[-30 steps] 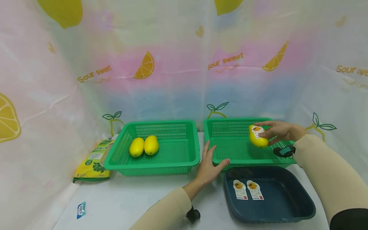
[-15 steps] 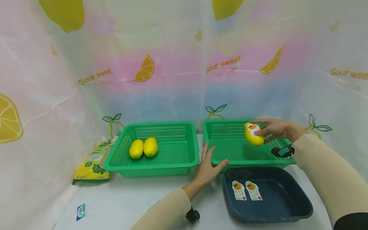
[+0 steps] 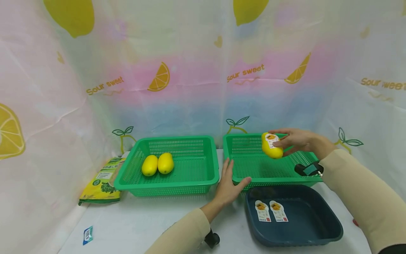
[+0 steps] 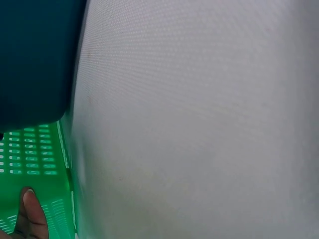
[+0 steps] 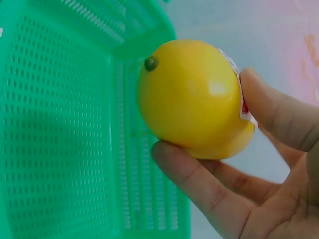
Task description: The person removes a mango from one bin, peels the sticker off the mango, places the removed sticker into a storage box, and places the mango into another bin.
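My right hand pinches a yellow mango between thumb and fingers, above the right green basket. A white label with a fruit picture is stuck on the mango, and the thumb lies over its edge. In the right wrist view the mango shows a dark stem spot. My left hand lies with fingers spread at the near left corner of the right basket. Its thumb is against the green basket wall in the left wrist view. Two more mangoes lie in the left green basket.
A dark blue tub stands in front of the right basket, with two fruit labels at its left side. A yellow packet leans by the left basket. One small blue sachet lies at the table's left.
My right hand has carried the labelled mango leftward over the right basket. My left hand has stayed at the basket corner.
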`<state>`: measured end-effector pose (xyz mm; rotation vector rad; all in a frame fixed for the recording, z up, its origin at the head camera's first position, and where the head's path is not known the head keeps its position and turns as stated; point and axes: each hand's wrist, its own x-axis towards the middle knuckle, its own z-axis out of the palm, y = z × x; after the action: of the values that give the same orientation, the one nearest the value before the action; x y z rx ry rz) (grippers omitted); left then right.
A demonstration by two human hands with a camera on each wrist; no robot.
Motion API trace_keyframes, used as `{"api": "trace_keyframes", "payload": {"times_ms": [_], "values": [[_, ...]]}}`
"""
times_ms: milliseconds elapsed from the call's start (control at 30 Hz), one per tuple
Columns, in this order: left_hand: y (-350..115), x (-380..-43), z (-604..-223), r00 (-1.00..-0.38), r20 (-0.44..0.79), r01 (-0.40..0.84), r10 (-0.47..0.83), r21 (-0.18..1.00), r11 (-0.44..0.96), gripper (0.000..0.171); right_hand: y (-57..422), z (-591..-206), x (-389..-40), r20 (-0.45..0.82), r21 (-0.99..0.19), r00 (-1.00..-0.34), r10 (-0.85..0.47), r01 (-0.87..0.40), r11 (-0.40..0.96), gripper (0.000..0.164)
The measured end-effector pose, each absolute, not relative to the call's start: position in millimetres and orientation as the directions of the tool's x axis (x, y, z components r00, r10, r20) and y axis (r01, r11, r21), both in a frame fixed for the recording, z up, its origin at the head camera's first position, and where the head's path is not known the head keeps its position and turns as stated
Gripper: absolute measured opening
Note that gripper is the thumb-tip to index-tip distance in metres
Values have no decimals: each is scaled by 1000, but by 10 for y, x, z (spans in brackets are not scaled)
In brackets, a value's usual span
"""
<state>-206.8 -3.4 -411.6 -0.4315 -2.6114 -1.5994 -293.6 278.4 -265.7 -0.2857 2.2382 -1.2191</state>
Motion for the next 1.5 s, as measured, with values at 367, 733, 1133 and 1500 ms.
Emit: {"api": "trace_keyframes", "payload": {"times_ms": [367, 733, 1133, 1500], "values": [[-17, -2077, -4137, -958, 181, 262, 221, 865, 427, 89, 2575, -2531, -2760, -387, -841, -817, -427, 123, 528, 78], [-32, -2077, -4140, -957, 173, 260, 232, 865, 428, 88, 2389, -2475, -2456, -337, -870, -837, -432, 102, 482, 79], [-70, -2121, -4147, -954, 171, 266, 247, 863, 430, 92, 2131, -2487, -2141, -288, -909, -848, -445, 96, 405, 79], [-142, -1960, -4162, -962, 100, 199, 255, 894, 401, 102, 1931, -2588, -1934, -287, -919, -830, -479, 97, 382, 80]]}}
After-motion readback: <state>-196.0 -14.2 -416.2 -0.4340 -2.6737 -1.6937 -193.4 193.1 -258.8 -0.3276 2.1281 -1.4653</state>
